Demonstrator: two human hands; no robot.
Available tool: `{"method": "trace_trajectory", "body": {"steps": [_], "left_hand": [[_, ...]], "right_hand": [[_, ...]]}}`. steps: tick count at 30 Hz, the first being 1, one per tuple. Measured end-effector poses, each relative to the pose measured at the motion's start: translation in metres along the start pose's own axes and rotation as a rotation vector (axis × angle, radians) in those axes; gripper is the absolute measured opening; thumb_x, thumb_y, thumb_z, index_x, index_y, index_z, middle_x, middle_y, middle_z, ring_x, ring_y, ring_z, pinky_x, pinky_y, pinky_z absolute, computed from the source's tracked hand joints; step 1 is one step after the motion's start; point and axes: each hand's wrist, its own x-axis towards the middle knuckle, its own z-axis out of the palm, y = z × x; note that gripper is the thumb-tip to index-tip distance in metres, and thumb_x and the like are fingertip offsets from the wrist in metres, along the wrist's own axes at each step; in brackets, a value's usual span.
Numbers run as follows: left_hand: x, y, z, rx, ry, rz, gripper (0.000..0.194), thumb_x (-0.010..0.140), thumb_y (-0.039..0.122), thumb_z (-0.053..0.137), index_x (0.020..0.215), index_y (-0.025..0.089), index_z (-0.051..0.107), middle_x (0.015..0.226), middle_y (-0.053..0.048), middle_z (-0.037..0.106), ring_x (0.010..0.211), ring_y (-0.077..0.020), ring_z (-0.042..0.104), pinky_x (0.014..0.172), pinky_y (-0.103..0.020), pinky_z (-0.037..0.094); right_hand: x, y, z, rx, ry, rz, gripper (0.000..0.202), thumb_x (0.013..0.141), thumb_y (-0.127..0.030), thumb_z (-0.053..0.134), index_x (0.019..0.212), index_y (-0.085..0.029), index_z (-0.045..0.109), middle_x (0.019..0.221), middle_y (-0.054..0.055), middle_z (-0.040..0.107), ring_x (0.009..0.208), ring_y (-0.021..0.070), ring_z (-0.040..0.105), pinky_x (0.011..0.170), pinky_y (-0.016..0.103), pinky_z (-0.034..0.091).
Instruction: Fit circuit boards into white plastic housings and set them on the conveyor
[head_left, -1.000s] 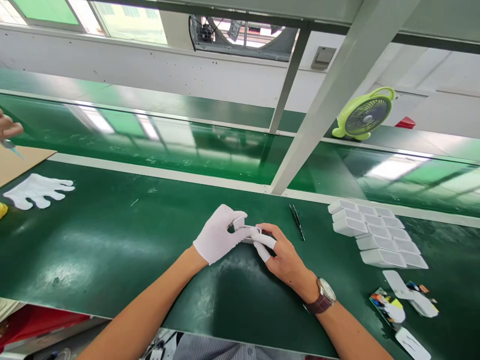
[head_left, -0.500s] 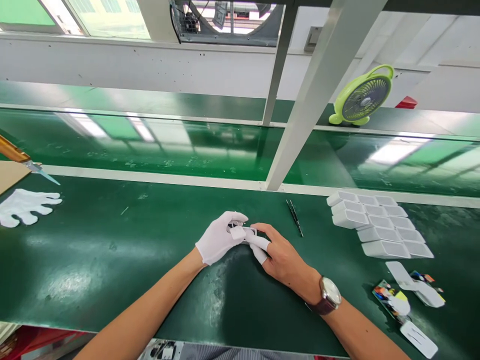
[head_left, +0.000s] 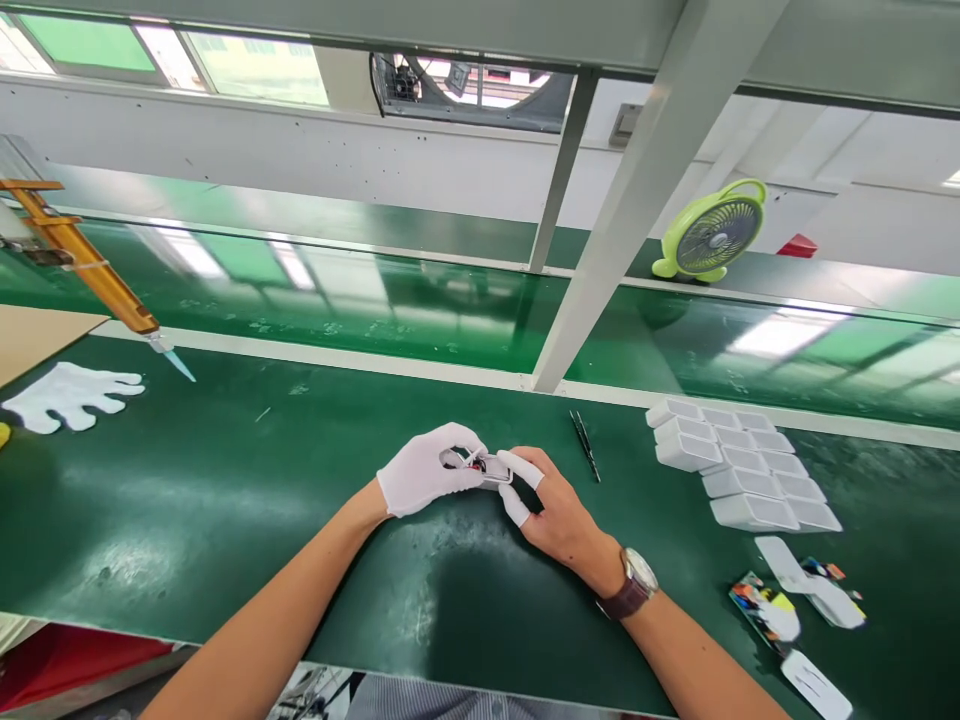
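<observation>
In a white glove, my left hand (head_left: pixel 427 472) is closed around the left part of a small white plastic case (head_left: pixel 495 470). The open upper side of the case shows something red and dark inside, too small to name. My right hand (head_left: pixel 559 515) wears white finger covers and a wristwatch. Its thumb and covered fingertips hold the right end of the case. Black tweezers (head_left: pixel 584 445) lie on the green bench to the right of the hands.
Rows of white plastic boxes (head_left: pixel 750 470) stand at the right. Nearer lie circuit boards (head_left: pixel 765 610) with white plates (head_left: pixel 816 685). At the left are a spare white glove (head_left: pixel 75 395) and an amber dispensing syringe (head_left: pixel 112 285). A metal post (head_left: pixel 622 190) rises ahead; a green fan (head_left: pixel 712 235) stands behind.
The white piece over the case's opening no longer covers it, and the red part inside now shows. My right fingers have spread around the case's end. The view has tilted up and left.
</observation>
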Motion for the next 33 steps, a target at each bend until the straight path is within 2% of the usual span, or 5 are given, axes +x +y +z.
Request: {"method": "trace_trajectory", "body": {"steps": [7, 13, 22, 28, 33], "left_hand": [[0.001, -0.001, 0.0, 0.079, 0.027, -0.084, 0.035, 0.065, 0.037, 0.083, 0.087, 0.02, 0.061, 0.084, 0.001, 0.068, 0.076, -0.0166, 0.065, 0.071, -0.031, 0.054], [0.002, -0.007, 0.0, 0.057, 0.019, -0.09, 0.036, 0.066, 0.039, 0.083, 0.086, 0.021, 0.058, 0.085, 0.001, 0.068, 0.08, -0.0188, 0.067, 0.071, -0.031, 0.054], [0.0, -0.001, 0.002, 0.004, -0.021, -0.111, 0.031, 0.071, 0.034, 0.078, 0.082, 0.022, 0.051, 0.088, 0.002, 0.068, 0.083, -0.0169, 0.068, 0.075, -0.031, 0.055], [0.0, 0.002, 0.001, 0.02, -0.031, -0.138, 0.029, 0.07, 0.03, 0.077, 0.089, 0.022, 0.057, 0.081, 0.004, 0.066, 0.076, -0.0151, 0.066, 0.069, -0.028, 0.056], [-0.001, 0.004, -0.008, 0.023, -0.095, -0.157, 0.031, 0.07, 0.03, 0.077, 0.095, 0.022, 0.061, 0.082, 0.004, 0.068, 0.075, -0.0149, 0.066, 0.069, -0.027, 0.055]], "right_hand": [[0.0, 0.002, 0.0, 0.006, 0.001, -0.037, 0.048, 0.096, -0.013, 0.052, 0.141, -0.03, 0.049, 0.121, 0.01, 0.059, 0.109, 0.023, 0.063, 0.094, 0.041, 0.059], [-0.002, 0.004, 0.002, -0.012, 0.02, -0.045, 0.056, 0.095, -0.011, 0.052, 0.147, -0.028, 0.039, 0.123, 0.011, 0.058, 0.112, 0.0236, 0.061, 0.096, 0.043, 0.058], [0.006, -0.004, -0.001, -0.048, -0.125, 0.039, 0.053, 0.093, -0.01, 0.05, 0.143, -0.028, 0.048, 0.116, 0.011, 0.056, 0.102, 0.0238, 0.061, 0.087, 0.042, 0.061], [-0.001, 0.001, 0.001, -0.022, -0.043, 0.009, 0.054, 0.095, -0.01, 0.05, 0.144, -0.033, 0.047, 0.122, 0.01, 0.058, 0.109, 0.0239, 0.062, 0.093, 0.043, 0.06], [-0.004, 0.001, -0.001, -0.044, -0.08, 0.019, 0.05, 0.095, -0.009, 0.05, 0.139, -0.032, 0.053, 0.125, 0.011, 0.056, 0.108, 0.0237, 0.064, 0.092, 0.042, 0.061]]}}
